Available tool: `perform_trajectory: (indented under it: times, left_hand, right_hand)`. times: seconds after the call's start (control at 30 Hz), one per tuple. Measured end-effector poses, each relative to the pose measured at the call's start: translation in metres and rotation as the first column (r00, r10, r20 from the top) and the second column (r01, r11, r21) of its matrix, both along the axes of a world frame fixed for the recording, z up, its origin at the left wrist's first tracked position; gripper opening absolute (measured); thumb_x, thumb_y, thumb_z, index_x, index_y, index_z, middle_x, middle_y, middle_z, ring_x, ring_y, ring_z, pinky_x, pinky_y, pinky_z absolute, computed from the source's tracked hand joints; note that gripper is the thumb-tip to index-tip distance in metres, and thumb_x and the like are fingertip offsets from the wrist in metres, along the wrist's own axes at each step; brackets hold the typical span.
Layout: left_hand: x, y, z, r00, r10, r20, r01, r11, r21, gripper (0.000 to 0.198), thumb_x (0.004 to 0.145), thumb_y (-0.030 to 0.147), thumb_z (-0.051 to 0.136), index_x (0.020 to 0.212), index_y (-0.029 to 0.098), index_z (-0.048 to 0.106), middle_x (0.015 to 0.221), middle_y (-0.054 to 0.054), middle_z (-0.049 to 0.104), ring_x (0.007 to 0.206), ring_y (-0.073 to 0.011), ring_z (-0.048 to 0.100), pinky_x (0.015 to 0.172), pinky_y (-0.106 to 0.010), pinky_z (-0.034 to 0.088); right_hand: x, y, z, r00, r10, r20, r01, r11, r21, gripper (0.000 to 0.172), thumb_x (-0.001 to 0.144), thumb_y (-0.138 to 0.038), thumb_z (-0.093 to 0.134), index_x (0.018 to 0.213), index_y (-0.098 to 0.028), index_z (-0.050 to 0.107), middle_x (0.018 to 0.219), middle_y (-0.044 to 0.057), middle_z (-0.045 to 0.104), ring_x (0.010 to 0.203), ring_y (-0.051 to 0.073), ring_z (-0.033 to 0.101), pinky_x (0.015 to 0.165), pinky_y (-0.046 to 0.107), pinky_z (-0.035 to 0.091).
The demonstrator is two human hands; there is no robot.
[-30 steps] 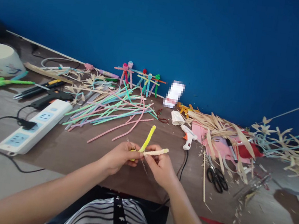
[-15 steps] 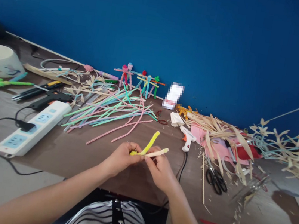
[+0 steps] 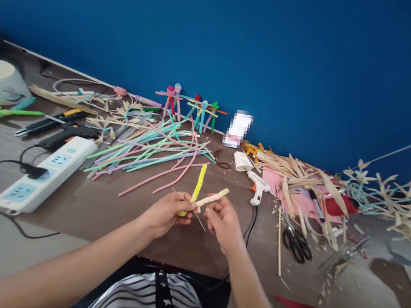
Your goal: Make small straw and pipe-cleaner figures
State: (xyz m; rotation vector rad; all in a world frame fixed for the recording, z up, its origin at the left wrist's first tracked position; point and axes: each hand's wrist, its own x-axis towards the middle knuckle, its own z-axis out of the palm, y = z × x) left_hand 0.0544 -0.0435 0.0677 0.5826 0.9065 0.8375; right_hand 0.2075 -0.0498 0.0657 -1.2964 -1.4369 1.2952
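My left hand [image 3: 171, 212] pinches a bent yellow pipe cleaner [image 3: 198, 184] where it meets a cream pipe cleaner [image 3: 214, 197], just above the table's front part. The yellow arm points up and the cream one slants up to the right. A thin bare wire [image 3: 200, 221] sticks out below the joint, and another fine end shows above my left fingers. My right hand [image 3: 222, 224] is close beside the cream arm with thumb and fingers bent together; whether anything is between the fingertips is too small to tell.
Loose pastel pipe cleaners [image 3: 151, 150] lie ahead, with several small pipe-cleaner figures [image 3: 203, 114] against the blue wall. A power strip [image 3: 46, 175] and black glue gun [image 3: 70, 135] are left. Right are a white glue gun [image 3: 258, 188], scissors [image 3: 296, 244] and dried husks [image 3: 296, 171].
The yellow arm has turned more upright. My right fingers have come away from the joint, slightly rightward, and the thin wire below it now shows.
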Motion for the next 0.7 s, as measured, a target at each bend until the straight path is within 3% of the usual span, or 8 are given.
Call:
perform_trajectory:
  times: [0.03, 0.1, 0.17, 0.23, 0.33, 0.47, 0.7]
  left_hand:
    - [-0.001, 0.0, 0.001, 1.0, 0.006, 0.012, -0.006, 1.0, -0.01, 0.016, 0.06, 0.019, 0.066, 0.062, 0.013, 0.051, 0.058, 0.002, 0.054, 0.047, -0.004, 0.047, 0.046, -0.015, 0.043]
    - [-0.002, 0.001, 0.001, 1.0, 0.016, 0.016, -0.016, 1.0, -0.023, 0.015, 0.06, 0.018, 0.065, 0.061, 0.012, 0.052, 0.06, 0.001, 0.055, 0.047, -0.0035, 0.046, 0.045, -0.015, 0.044]
    - [-0.003, 0.001, 0.001, 1.0, 0.015, 0.006, -0.015, 1.0, -0.025, 0.013, 0.06, 0.018, 0.065, 0.06, 0.012, 0.053, 0.061, 0.001, 0.054, 0.047, -0.0032, 0.045, 0.044, -0.014, 0.043]
    - [-0.002, 0.001, 0.0, 1.0, 0.001, -0.005, -0.002, 1.0, -0.019, 0.012, 0.06, 0.018, 0.065, 0.061, 0.011, 0.054, 0.06, 0.001, 0.053, 0.048, -0.0032, 0.044, 0.044, -0.014, 0.043]
    - [-0.002, 0.001, 0.0, 1.0, -0.021, -0.014, 0.021, 1.0, -0.02, 0.012, 0.06, 0.019, 0.065, 0.062, 0.011, 0.056, 0.058, 0.002, 0.052, 0.048, -0.0033, 0.044, 0.044, -0.014, 0.043]
    - [-0.003, 0.0, 0.002, 0.999, -0.048, -0.008, 0.048, 0.998, -0.027, 0.012, 0.062, 0.021, 0.063, 0.064, 0.011, 0.057, 0.058, 0.001, 0.052, 0.048, -0.0032, 0.044, 0.045, -0.015, 0.043]
    - [-0.004, -0.001, 0.006, 0.997, -0.066, -0.046, 0.065, 0.998, -0.015, 0.013, 0.06, 0.02, 0.063, 0.06, 0.011, 0.054, 0.056, 0.002, 0.051, 0.047, -0.0036, 0.044, 0.046, -0.015, 0.042]
  right_hand:
    - [0.002, -0.001, 0.001, 0.992, -0.097, 0.085, 0.084, 0.985, 0.153, 0.032, 0.074, -0.019, 0.047, 0.105, -0.019, 0.04, 0.072, 0.0, 0.048, 0.05, 0.008, 0.044, 0.044, 0.022, 0.038]
    - [0.007, -0.003, 0.005, 0.932, -0.276, 0.236, 0.131, 0.862, 0.49, 0.039, 0.073, -0.015, 0.049, 0.111, -0.021, 0.04, 0.087, 0.005, 0.047, 0.07, 0.013, 0.049, 0.06, 0.028, 0.043]
    - [0.01, -0.005, 0.014, 0.858, -0.3, 0.416, -0.072, 0.732, 0.677, 0.037, 0.074, -0.014, 0.05, 0.109, -0.023, 0.047, 0.1, 0.008, 0.044, 0.089, 0.018, 0.045, 0.076, 0.035, 0.04]
    - [0.01, -0.004, 0.025, 0.755, -0.238, 0.612, -0.328, 0.67, 0.666, 0.03, 0.074, -0.013, 0.051, 0.101, -0.025, 0.055, 0.103, 0.007, 0.045, 0.099, 0.021, 0.039, 0.084, 0.038, 0.035]
    - [0.009, 0.0, 0.037, 0.617, -0.18, 0.766, -0.517, 0.642, 0.567, 0.021, 0.076, -0.016, 0.05, 0.094, -0.024, 0.059, 0.099, 0.006, 0.05, 0.098, 0.021, 0.037, 0.084, 0.037, 0.032]
    - [0.007, 0.004, 0.042, 0.563, -0.148, 0.813, -0.58, 0.63, 0.516, 0.018, 0.079, -0.02, 0.048, 0.093, -0.022, 0.059, 0.095, 0.006, 0.053, 0.094, 0.021, 0.038, 0.081, 0.036, 0.031]
    - [0.01, 0.005, 0.042, 0.579, -0.089, 0.811, -0.603, 0.622, 0.499, 0.017, 0.08, -0.026, 0.048, 0.092, -0.021, 0.059, 0.088, 0.006, 0.054, 0.09, 0.02, 0.039, 0.08, 0.036, 0.029]
